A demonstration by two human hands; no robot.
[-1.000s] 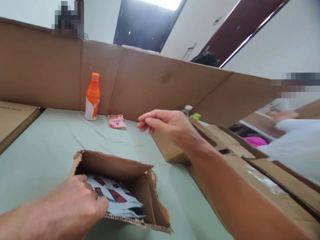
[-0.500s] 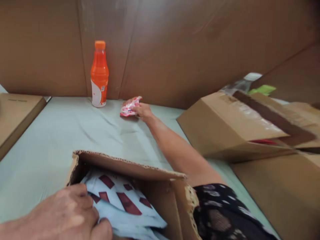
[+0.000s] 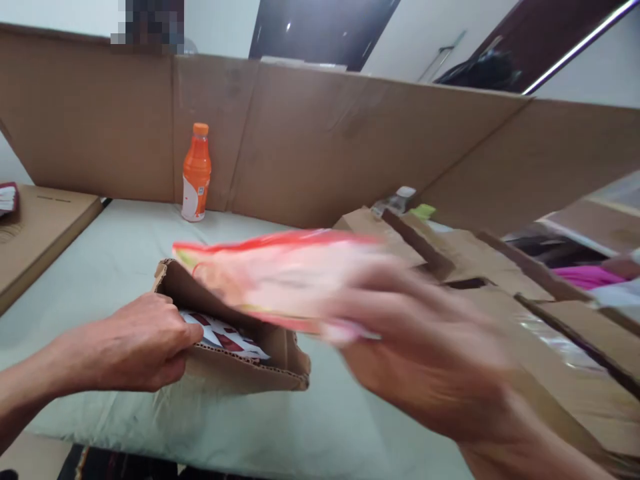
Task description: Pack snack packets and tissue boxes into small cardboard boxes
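Note:
My left hand (image 3: 145,343) is closed on the left end of a small open cardboard box (image 3: 235,370). Inside the box lies a pale packet with dark red patches (image 3: 233,339), partly hidden by my fingers and the front wall. Held in my right hand (image 3: 415,347) is a flat red-and-white packet (image 3: 280,273), smeared by motion. It hangs above the box and covers part of its back wall and right side. An orange bottle (image 3: 197,175) stands upright behind, against the cardboard wall.
A tall cardboard wall (image 3: 310,140) runs along the back of the cloth-covered table (image 3: 260,427). Several open cardboard boxes (image 3: 540,360) crowd the right side, with a clear container with a white lid (image 3: 397,200) behind. A flat carton (image 3: 50,213) lies at the left.
My right hand has drawn the red-and-white packet back from beside the bottle to above the small box. My left hand stays on the box. The view has tilted up.

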